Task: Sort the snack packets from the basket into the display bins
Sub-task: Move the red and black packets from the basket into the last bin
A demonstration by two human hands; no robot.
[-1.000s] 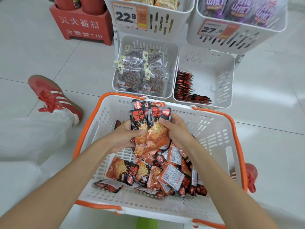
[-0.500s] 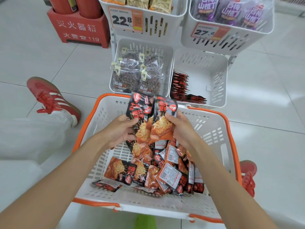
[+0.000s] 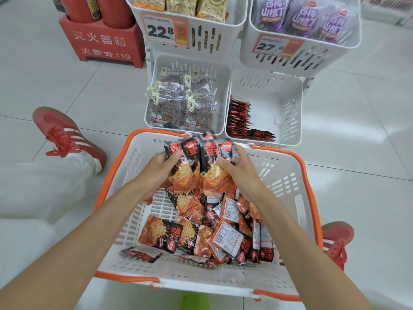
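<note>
Currently the left hand and right hand are both pinching one fanned bunch of snack packets at frame centre, over the far rim of the basket, more packets lying loose in the basket's lower right. Likely risk: the glossy fan is slipping or splaying mid-carry, dropping packets short of the lower-right bin, centre-right, or into the nut bin just left of it.
</note>
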